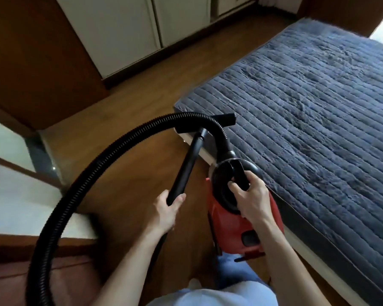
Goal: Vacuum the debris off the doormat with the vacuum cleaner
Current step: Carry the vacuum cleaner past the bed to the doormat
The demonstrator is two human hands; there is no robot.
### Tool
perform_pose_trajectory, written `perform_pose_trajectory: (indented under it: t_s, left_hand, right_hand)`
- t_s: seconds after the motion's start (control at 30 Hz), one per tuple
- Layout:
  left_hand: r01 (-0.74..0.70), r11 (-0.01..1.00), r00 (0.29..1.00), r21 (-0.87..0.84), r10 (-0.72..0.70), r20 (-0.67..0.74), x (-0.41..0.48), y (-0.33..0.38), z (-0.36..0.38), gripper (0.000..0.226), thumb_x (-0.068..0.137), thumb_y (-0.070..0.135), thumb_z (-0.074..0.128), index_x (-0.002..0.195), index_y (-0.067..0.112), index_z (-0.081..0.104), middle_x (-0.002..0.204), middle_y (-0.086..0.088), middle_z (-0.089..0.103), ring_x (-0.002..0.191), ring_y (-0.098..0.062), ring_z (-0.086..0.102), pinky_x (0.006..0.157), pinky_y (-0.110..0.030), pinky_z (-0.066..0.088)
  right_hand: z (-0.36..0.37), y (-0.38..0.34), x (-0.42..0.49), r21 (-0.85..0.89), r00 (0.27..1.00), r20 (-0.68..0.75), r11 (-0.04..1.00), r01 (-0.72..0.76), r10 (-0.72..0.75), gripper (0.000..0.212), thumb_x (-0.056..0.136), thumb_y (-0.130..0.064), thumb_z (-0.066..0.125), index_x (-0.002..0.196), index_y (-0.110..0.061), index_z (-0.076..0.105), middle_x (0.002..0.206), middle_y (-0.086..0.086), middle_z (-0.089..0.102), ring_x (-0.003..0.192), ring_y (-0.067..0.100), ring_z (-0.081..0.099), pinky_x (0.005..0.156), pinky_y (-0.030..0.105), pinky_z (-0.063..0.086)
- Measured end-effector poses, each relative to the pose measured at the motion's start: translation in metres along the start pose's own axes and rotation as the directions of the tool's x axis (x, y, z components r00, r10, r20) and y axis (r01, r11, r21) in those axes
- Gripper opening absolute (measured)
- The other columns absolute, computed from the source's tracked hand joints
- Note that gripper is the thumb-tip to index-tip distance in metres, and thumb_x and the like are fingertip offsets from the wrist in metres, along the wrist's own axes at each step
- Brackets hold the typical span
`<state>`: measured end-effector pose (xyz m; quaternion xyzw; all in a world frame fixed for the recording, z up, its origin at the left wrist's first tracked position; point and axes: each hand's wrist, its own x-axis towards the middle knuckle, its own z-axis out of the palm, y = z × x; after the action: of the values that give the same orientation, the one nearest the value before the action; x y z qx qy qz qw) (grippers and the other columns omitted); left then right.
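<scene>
Vacuuming barely begun: nozzle [205, 123] lay at doormat's [307, 107] near-left corner.
Grips: left hand [167, 212] clasped wand [187, 166], right hand [250, 195] clasped vacuum cleaner [234, 226] handle; remainder judged unswept.

The tube [186, 168] in my left hand [166, 210] is smooth black plastic with a dull sheen. The hose [80, 186] is black plastic too, ribbed all along. The vacuum cleaner [230, 221] body is glossy red plastic. Its handle [239, 175], gripped by my right hand [250, 199], is black plastic. The mat [318, 107] is dark grey-blue cloth, plush, matt and quilted in rows. The floor [142, 96] is brown wood with a soft satin shine. The cupboard doors [119, 34] look pale, smooth and matt.
</scene>
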<state>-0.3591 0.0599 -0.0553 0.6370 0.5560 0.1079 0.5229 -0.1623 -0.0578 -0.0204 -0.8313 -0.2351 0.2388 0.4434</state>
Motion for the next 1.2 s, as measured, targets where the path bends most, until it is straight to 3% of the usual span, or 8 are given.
perform_pose_trajectory:
  t_s: [0.07,0.13,0.33,0.43,0.67,0.83,1.07,1.2]
  left_hand:
    - [0.065,0.998,0.996,0.003,-0.065,-0.058,0.02,0.008,-0.007,0.076,0.092,0.06,0.06,0.143,0.007,0.045,0.121,-0.021,0.066,0.097,-0.039,0.07,0.078,-0.044,0.058]
    - [0.099,0.995,0.991,0.006,-0.098,-0.095,0.036,0.018,-0.014,0.079,0.091,0.065,0.057,0.142,0.006,0.045,0.115,-0.016,0.07,0.078,-0.027,0.072,0.062,-0.035,0.059]
    - [0.167,0.986,0.968,-0.011,-0.166,-0.185,0.06,0.042,-0.038,0.049,0.091,0.062,0.058,0.112,0.017,0.059,0.064,0.002,0.061,0.043,-0.012,0.056,0.043,-0.03,0.049]
    - [0.183,0.983,0.959,-0.008,-0.181,-0.22,0.068,0.045,-0.055,0.04,0.091,0.061,0.058,0.096,0.022,0.054,0.064,0.001,0.061,0.044,-0.014,0.056,0.049,-0.037,0.054]
    - [0.283,0.959,0.916,0.002,-0.27,-0.295,0.119,0.042,-0.1,0.061,0.093,0.064,0.053,0.133,0.017,0.052,0.067,0.001,0.065,0.052,-0.015,0.062,0.059,-0.032,0.056]
    - [0.247,0.969,0.923,-0.028,-0.244,-0.296,0.182,0.027,-0.164,0.043,0.092,0.064,0.054,0.092,0.021,0.054,0.057,0.005,0.059,0.04,-0.007,0.055,0.055,-0.036,0.055]
    - [0.172,0.984,0.944,-0.054,-0.181,-0.277,0.27,0.03,-0.278,0.051,0.095,0.058,0.054,0.118,0.012,0.055,0.06,0.004,0.058,0.036,-0.007,0.052,0.043,-0.025,0.048]
    - [0.118,0.991,0.96,-0.055,-0.128,-0.249,0.317,0.04,-0.324,0.045,0.095,0.057,0.054,0.105,0.012,0.055,0.054,0.005,0.054,0.035,-0.006,0.049,0.044,-0.026,0.045]
  right_hand:
    - [0.013,-0.012,0.03,-0.016,0.998,0.057,0.999,0.03,-0.029,0.01,0.089,-0.022,0.074,0.098,-0.02,0.068,0.067,-0.008,0.066,0.045,0.009,0.058,0.048,0.029,0.051]
    - [0.024,-0.025,0.059,-0.044,0.992,0.123,0.998,0.045,-0.039,0.011,0.089,-0.023,0.073,0.097,-0.019,0.067,0.068,-0.006,0.066,0.05,0.013,0.06,0.054,0.035,0.055]
    - [0.055,-0.066,0.125,-0.049,0.962,0.25,0.992,0.12,-0.104,0.019,0.09,-0.019,0.073,0.081,-0.019,0.057,0.057,-0.008,0.057,0.053,-0.004,0.058,0.046,0.012,0.04]
    - [0.076,-0.081,0.147,-0.066,0.943,0.315,0.988,0.137,-0.109,0.021,0.089,-0.022,0.073,0.077,-0.024,0.056,0.061,-0.017,0.063,0.056,0.001,0.061,0.051,0.034,0.055]
    - [0.149,-0.122,0.188,-0.13,0.906,0.404,0.973,0.192,-0.125,0.026,0.09,-0.019,0.073,0.074,-0.026,0.055,0.064,-0.007,0.058,0.062,0.007,0.054,0.053,0.026,0.033]
    - [0.218,-0.163,0.226,-0.186,0.908,0.406,0.964,0.188,-0.099,0.026,0.089,-0.02,0.073,0.071,-0.022,0.055,0.065,-0.004,0.058,0.065,0.021,0.056,0.06,0.033,0.038]
    - [0.312,-0.247,0.272,-0.221,0.914,0.387,0.95,0.219,-0.121,0.019,0.092,-0.021,0.071,0.077,-0.021,0.058,0.065,0.001,0.059,0.059,0.021,0.059,0.053,0.028,0.038]
    - [0.352,-0.286,0.297,-0.214,0.914,0.375,0.946,0.245,-0.152,0.02,0.092,-0.022,0.071,0.077,-0.02,0.057,0.063,0.002,0.059,0.054,0.023,0.057,0.054,0.029,0.043]
